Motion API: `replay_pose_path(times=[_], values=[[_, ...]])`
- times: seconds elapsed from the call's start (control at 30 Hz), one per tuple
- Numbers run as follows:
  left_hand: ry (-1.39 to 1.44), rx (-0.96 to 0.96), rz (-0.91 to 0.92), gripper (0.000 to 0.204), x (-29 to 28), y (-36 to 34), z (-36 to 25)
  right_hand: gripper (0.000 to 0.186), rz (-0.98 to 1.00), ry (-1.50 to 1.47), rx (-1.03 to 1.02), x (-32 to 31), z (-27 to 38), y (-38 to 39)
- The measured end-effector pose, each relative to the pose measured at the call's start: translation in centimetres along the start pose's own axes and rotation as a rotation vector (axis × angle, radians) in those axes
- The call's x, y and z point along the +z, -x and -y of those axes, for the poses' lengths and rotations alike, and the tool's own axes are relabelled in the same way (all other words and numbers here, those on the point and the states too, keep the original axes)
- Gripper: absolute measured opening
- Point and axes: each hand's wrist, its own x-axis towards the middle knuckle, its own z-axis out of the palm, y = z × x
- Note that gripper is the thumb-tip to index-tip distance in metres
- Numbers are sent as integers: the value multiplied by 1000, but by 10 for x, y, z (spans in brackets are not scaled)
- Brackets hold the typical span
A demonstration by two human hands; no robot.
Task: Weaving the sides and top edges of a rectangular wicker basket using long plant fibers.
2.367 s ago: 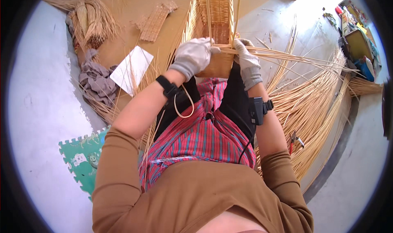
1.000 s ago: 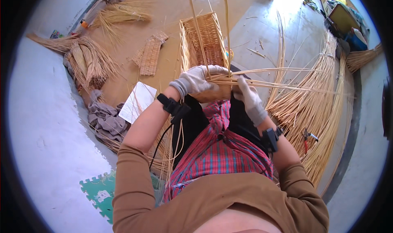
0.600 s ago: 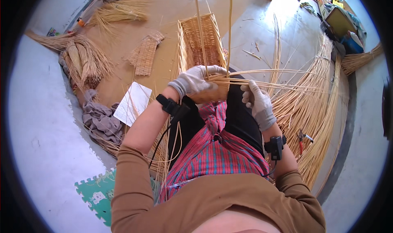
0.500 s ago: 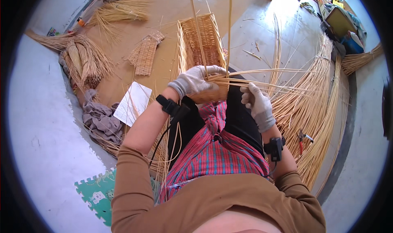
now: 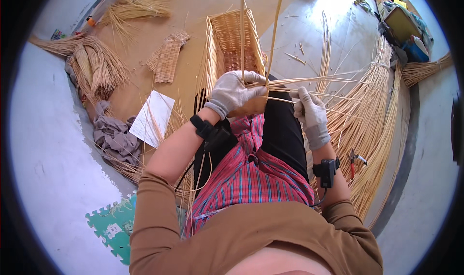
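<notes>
A rectangular wicker basket (image 5: 212,57) rests between my knees, its open top facing up and away. My left hand (image 5: 236,92), in a whitish work glove, is closed on the basket's near edge and the wicker strands there. Two long upright canes (image 5: 242,38) rise from that edge. Several loose wicker strands (image 5: 309,83) stick out to the right from the near corner. My right hand (image 5: 309,113), gloved too, pinches one of the lower strands a little right of the basket. The fingertips of my left hand are partly hidden behind the strands.
Long wicker bundles (image 5: 372,125) lie on the floor at the right, with red-handled pruning shears (image 5: 352,165) on them. Other bundles (image 5: 96,72), a flat woven panel (image 5: 169,62), a white sheet (image 5: 152,118), a grey cloth (image 5: 116,135) and a green foam mat (image 5: 113,226) are at the left.
The basket has tilted slightly and the upright canes lean further right. My left hand has shifted a little left; my right hand has moved slightly right. The whole view has shifted a bit.
</notes>
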Motion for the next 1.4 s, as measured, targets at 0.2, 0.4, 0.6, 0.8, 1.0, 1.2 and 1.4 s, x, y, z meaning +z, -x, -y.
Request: replay_pose_path(times=[0.2,0.4,0.6,0.8,1.0,1.2,1.4], values=[[-110,32,-69,25,5,-1,3,48,41,-177,193,-6,-8,-19],[-470,97,-174,21,16,5,-22,14,32,873,-1027,14,9,38],[-419,122,-232,26,16,5,-4,25,243,1025,-1136,21,38,-12],[-487,131,-260,27,14,9,-10,21,281,877,-742,48,42,-54],[-356,124,-263,24,15,11,-5,30,355,810,-387,54,43,-69],[-224,96,-136,23,6,4,6,32,301,910,-411,66,55,-66],[-181,149,-98,22,1,2,14,24,21,682,-757,28,32,-13]])
